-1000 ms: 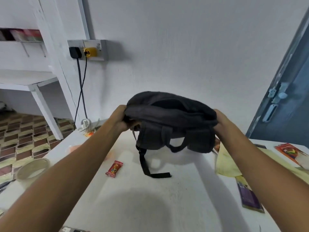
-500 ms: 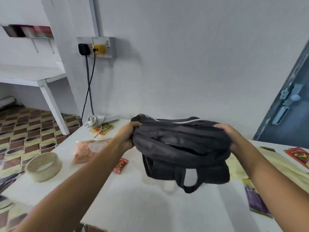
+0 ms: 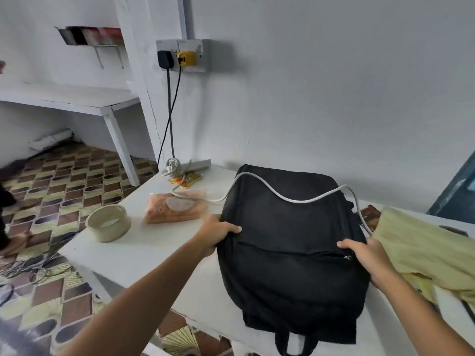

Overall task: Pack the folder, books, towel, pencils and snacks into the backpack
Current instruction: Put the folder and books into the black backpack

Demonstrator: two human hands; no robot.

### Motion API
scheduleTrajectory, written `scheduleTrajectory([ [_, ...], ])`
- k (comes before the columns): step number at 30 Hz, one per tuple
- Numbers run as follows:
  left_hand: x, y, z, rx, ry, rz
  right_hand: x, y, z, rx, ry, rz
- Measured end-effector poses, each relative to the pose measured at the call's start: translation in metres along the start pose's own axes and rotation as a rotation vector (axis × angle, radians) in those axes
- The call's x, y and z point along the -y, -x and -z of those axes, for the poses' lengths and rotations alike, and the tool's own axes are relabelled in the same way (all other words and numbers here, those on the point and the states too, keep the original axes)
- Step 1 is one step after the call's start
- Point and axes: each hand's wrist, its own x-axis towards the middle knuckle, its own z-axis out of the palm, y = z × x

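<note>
Roll of beige tape [image 3: 109, 223]: upright on its edge ring, near-left part of the white tabletop [image 3: 144, 255].
Clear packet of orange-brown snack [image 3: 176, 209]: flat on the table, right of the tape roll, far of the left hand.
Small orange-yellow wrapper [image 3: 185, 180]: far-left table corner, beside a coiled white charger lead.
Left hand [image 3: 215, 235]: thumb over the top, fingers curled under, grasping the left edge of the bag.
Black fabric backpack [image 3: 290, 250]: lying flat at table centre, front pocket zip facing up, straps hanging over the near edge.
White cable [image 3: 288, 199]: draped across the far part of the backpack.
Right hand [image 3: 366, 255]: grasping the right edge of the backpack near the zip pull.
Pale yellow-green towel [image 3: 426, 245]: spread on the right of the table, touching the right hand.
</note>
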Motion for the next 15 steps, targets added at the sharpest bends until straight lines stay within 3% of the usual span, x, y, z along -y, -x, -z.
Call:
scheduleTrajectory([
  [5, 0.022, 0.006, -0.007, -0.250, -0.250, -0.078, -0.020, 0.011, -0.010, -0.236, 0.373, 0.249],
  [7, 0.022, 0.012, -0.011, -0.332, -0.405, -0.265, -0.025, 0.016, -0.013, -0.322, 0.548, 0.348],
  [9, 0.018, 0.022, -0.019, -0.393, -0.718, -0.503, -0.029, 0.025, -0.020, -0.403, 0.687, 0.482],
  [12, 0.015, 0.038, -0.039, -0.278, -1.155, -0.663, -0.046, 0.040, -0.032, -0.379, 0.720, 0.667],
  [15, 0.036, 0.044, -0.059, -0.125, -1.273, -0.622, -0.070, 0.050, -0.039, -0.207, 0.780, 0.751],
])
